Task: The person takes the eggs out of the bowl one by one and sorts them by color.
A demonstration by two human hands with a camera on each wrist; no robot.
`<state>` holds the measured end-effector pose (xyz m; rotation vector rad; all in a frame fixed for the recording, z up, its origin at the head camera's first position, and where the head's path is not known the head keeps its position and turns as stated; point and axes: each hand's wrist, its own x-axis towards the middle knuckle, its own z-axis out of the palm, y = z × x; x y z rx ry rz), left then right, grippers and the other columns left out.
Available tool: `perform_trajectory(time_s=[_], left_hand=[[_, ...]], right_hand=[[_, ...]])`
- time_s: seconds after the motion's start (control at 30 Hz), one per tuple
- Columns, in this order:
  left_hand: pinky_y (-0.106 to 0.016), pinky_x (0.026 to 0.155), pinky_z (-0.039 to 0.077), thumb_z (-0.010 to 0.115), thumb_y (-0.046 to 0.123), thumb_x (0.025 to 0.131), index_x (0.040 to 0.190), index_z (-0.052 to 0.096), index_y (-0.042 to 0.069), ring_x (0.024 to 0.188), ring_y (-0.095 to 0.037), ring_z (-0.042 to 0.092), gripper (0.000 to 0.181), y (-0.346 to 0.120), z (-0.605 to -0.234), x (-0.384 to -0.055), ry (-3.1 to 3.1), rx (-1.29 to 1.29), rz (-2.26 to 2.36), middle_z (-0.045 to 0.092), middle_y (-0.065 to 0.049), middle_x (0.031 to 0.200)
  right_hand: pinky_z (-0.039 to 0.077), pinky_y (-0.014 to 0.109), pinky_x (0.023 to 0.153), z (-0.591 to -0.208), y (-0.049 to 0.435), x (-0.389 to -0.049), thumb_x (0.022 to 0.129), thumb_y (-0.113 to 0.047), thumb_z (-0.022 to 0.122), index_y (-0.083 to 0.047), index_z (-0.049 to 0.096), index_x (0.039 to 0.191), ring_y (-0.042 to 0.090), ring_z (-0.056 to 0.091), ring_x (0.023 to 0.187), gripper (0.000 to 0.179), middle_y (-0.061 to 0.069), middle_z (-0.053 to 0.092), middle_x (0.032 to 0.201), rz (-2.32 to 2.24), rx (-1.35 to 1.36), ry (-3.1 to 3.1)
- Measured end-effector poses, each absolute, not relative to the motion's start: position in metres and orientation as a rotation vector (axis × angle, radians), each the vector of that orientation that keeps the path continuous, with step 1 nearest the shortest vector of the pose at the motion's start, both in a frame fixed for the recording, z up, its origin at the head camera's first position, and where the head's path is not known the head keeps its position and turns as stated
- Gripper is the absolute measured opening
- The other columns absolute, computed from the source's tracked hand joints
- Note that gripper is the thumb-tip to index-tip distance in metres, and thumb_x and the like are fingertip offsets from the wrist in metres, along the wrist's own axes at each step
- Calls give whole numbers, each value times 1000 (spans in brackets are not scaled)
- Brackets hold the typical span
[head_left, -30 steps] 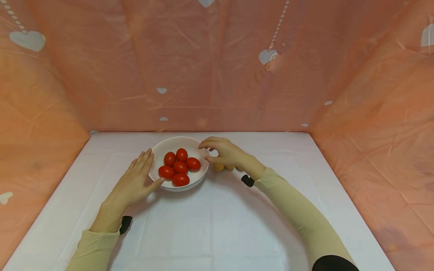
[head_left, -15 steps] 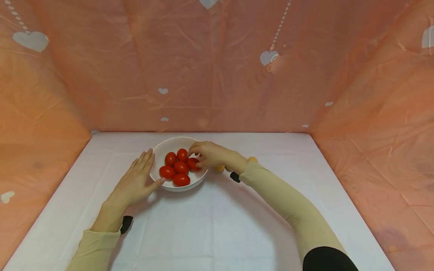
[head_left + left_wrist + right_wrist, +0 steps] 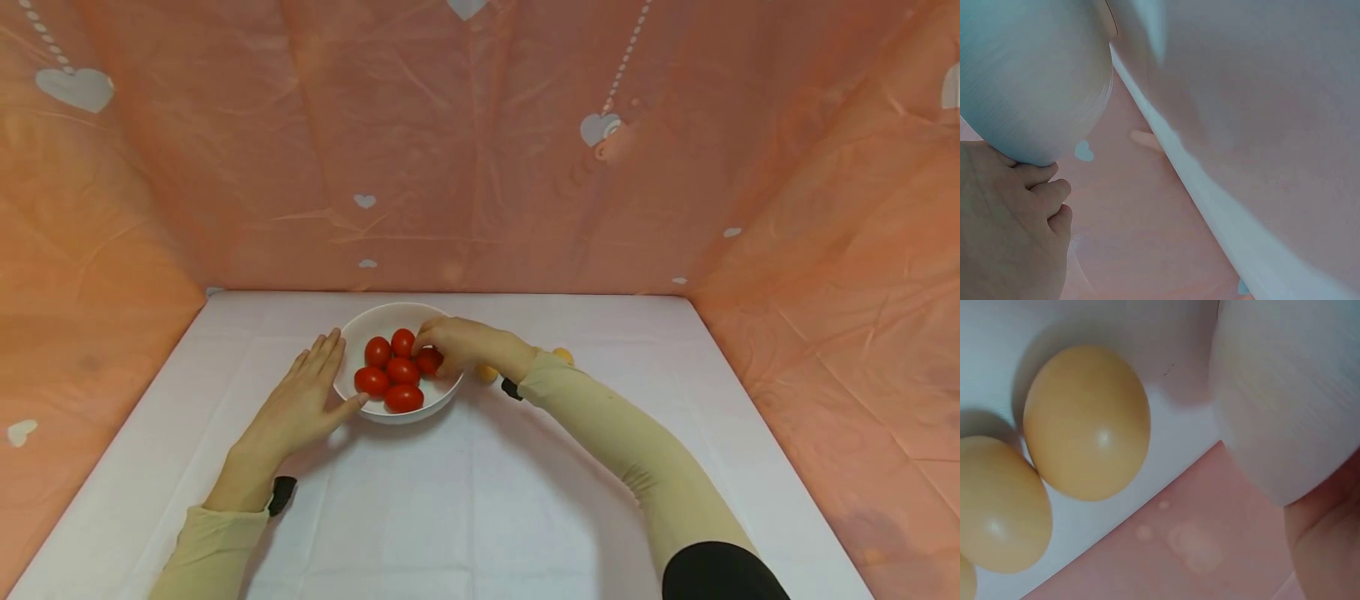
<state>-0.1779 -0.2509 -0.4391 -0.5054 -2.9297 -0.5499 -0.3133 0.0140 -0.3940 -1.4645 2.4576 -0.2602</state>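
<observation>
A white bowl [image 3: 386, 319] holds several glossy red oval tomatoes [image 3: 403, 372]. My left hand [image 3: 294, 408] rests against the bowl's left side, fingers straight and thumb at the front rim. In the left wrist view, its fingertips touch the bowl's outer wall [image 3: 1035, 75]. Reaching over the right rim, my right hand [image 3: 468, 343] has its fingers and thumb bent around the rightmost tomato [image 3: 429, 362], pinching it inside the bowl. That tomato is partly covered by the hand, and the right wrist view hides it behind the bowl wall [image 3: 1272, 394].
Several yellow-orange egg-shaped things lie right of the bowl, partly under the right forearm; one [image 3: 563, 356] shows behind the sleeve, another [image 3: 1088, 422] in the right wrist view. A white cloth covers the table [image 3: 390, 517]. Orange curtains with hearts [image 3: 480, 167] stand around it.
My right hand has moved left from the bowl's right rim into the bowl, and its fingers have closed around the rightmost tomato. The left hand has stayed at the bowl.
</observation>
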Motion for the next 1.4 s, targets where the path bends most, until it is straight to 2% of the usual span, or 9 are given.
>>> perform_trajectory(time_s=[0.6,0.87,1.13,1.4], left_hand=[[-60,127,15,61,52,100,158,24,-13,156,-48,15,95,-249,-435,-175,-2922,-516,-552,15,-29,170],[-59,127,14,62,51,100,159,25,-12,156,-48,15,94,-248,-433,-173,-2920,-524,-559,15,-29,170],[-59,127,14,61,51,100,159,24,-12,156,-48,15,94,-249,-432,-174,-2921,-526,-569,15,-29,169],[-60,127,14,61,50,100,159,24,-13,156,-48,14,94,-248,-434,-174,-2919,-519,-583,14,-28,170]], right_hand=[[49,23,92,-396,14,-311,79,-2,82,-9,77,121,21,60,105,43,9,66,117,-198,-1504,2449],[49,25,96,-391,16,-308,81,-3,83,-8,76,124,23,61,109,44,11,66,120,-239,-1483,2448],[50,25,94,-389,22,-307,83,-5,81,-9,76,123,23,61,110,41,10,66,121,-311,-1556,2475],[50,19,91,-392,32,-304,86,-9,80,-9,74,128,22,62,109,42,11,63,128,-447,-1577,2519]])
